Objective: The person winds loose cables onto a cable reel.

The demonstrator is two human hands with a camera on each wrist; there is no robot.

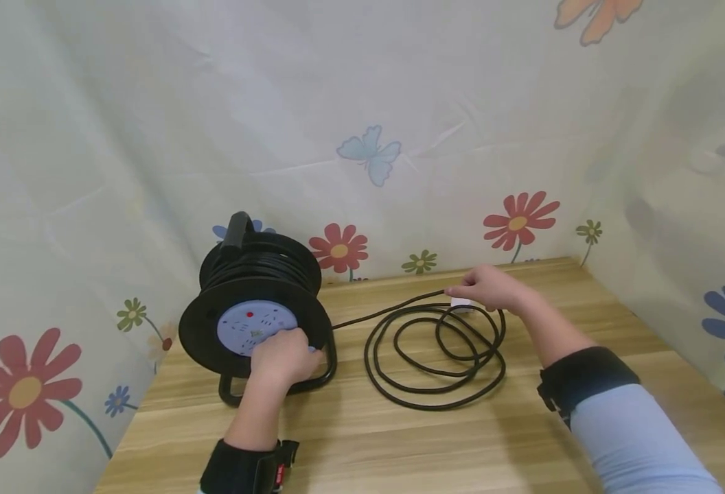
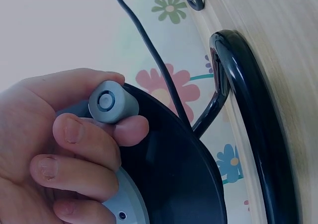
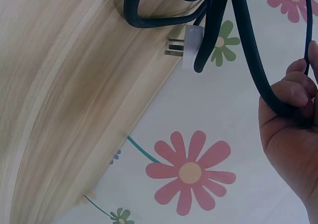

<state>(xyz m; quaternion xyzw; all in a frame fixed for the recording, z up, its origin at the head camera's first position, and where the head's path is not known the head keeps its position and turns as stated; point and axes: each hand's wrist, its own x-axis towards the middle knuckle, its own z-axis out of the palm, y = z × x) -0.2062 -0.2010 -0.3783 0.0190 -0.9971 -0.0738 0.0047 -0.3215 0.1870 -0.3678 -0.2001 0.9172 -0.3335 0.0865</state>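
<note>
Simultaneously Held: Reel Knob and Free Cable

Two hands work well apart at a wood-grain table (image 1: 375, 446). A black cable reel (image 1: 214, 343) stands on the table's left part, its tubular stand (image 1: 325, 376) resting on the surface and its carrying handle (image 1: 236, 232) uppermost. Set in the front flange is a pale blue socket panel (image 1: 235, 328) bearing a red spot. The left hand (image 1: 283, 358), in front of this panel, is clamped with bent fingers round a grey cylindrical knob (image 2: 114, 103), whose round end faces the left wrist camera. From the reel, a black cable (image 1: 393, 310) runs rightward to the right hand (image 1: 491, 287), which pinches it just above the table's far part. Beyond the grip, the cable falls into loose, overlapping loops (image 1: 433, 391) right of the reel. Near these loops is a white plug (image 3: 193, 46), its metal prongs exposed. Behind stands a pale backdrop (image 1: 263, 103) printed with flowers and butterflies.
</note>
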